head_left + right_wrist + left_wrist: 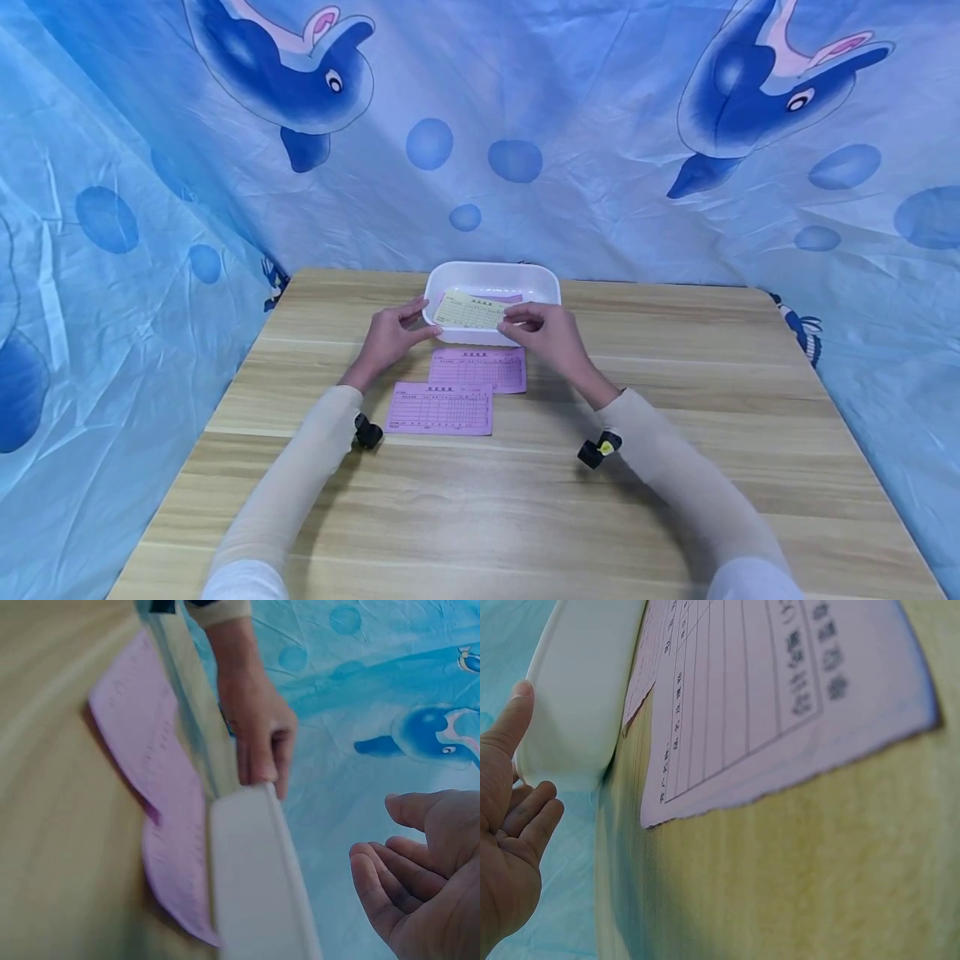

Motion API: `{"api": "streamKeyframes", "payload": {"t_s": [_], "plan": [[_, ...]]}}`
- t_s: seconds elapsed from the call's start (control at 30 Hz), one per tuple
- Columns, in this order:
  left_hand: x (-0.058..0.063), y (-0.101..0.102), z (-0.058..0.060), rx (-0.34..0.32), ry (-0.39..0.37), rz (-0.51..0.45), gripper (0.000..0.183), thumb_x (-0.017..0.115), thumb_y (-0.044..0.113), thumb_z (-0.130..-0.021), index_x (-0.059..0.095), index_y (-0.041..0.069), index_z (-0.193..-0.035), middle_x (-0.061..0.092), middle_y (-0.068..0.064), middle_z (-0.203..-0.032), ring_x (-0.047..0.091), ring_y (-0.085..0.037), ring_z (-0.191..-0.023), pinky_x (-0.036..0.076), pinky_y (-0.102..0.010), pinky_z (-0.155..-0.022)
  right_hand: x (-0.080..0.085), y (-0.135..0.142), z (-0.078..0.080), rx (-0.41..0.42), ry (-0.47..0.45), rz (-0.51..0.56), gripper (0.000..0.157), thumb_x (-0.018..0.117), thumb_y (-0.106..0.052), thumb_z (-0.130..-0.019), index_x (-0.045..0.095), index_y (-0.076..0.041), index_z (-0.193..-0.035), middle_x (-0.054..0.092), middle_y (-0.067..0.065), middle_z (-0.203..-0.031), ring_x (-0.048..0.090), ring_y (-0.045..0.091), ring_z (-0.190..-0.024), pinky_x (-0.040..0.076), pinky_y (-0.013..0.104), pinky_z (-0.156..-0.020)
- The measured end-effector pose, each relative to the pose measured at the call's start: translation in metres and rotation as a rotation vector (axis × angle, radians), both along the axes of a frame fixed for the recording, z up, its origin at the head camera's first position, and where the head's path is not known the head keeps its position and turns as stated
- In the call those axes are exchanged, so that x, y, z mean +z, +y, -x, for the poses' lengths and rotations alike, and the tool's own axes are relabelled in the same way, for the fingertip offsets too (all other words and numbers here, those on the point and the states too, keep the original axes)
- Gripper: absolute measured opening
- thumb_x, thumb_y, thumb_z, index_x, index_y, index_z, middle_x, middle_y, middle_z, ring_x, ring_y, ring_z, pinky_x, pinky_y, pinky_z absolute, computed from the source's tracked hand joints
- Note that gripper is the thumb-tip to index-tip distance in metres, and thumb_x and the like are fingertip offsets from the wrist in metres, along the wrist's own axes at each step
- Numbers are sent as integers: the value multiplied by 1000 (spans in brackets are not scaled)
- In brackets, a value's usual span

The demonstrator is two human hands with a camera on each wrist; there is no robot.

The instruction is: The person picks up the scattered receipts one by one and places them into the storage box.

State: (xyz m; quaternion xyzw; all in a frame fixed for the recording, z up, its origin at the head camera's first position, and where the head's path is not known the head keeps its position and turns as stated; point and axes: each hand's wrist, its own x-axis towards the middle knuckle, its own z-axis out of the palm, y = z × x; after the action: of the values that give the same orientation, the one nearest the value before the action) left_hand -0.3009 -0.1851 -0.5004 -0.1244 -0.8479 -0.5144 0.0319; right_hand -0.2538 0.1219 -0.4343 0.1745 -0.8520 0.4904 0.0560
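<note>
On the table stands a white plastic tray [491,337]. My left hand [390,337] grips its left front corner, thumb on the front side and fingers at the left rim; the right wrist view shows this hold too. In the tray a yellow form slip [471,312] lies over a pink slip [512,298], which is mostly covered. My right hand [551,333] is over the tray's right front side, fingertips at the yellow slip's right end. In the right wrist view that hand [420,870] has thumb and fingers apart, with no paper between them.
Two pink form slips lie in front of the tray, the nearer one [439,409] partly overlapping the farther one [480,367]. The wooden tabletop [480,517] reaches back to a blue curtain [615,225] printed with dolphins.
</note>
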Motion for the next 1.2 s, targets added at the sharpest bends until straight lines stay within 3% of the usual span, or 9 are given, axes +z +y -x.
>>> {"api": "streamKeyframes", "payload": {"t_s": [0.6, 0.93, 1.2], "plan": [[0, 1, -1, 3, 1, -3, 75, 86, 37, -83, 56, 5, -143, 49, -11, -153, 59, -28, -132, 56, -35, -103, -58, -12, -32, 42, -195, 23, 34, 85, -14, -85, 75, 0, -114, 78, 8, -99, 74, 16, -83, 64, 24, -71], [-2, 0, 0, 9, -7, -11, 76, 87, 39, -82, 57, 5, -143, 50, -10, -153, 60, -29, -130, 55, -34, -103, -77, -20, -35, 32, -206, -25, 37, 89, -16, -79, 76, -3, -111, 77, 3, -93, 71, 11, -77, 62, 24, -69], [-3, -1, 1, -4, 1, -12, 77, 87, 40, -82, 56, 5, -143, 49, -11, -153, 58, -29, -133, 55, -33, -103, -81, -24, -37, 31, -207, -43, 37, 91, -15, -77, 77, -3, -110, 78, 7, -97, 70, 9, -75, 62, 22, -68]]}}
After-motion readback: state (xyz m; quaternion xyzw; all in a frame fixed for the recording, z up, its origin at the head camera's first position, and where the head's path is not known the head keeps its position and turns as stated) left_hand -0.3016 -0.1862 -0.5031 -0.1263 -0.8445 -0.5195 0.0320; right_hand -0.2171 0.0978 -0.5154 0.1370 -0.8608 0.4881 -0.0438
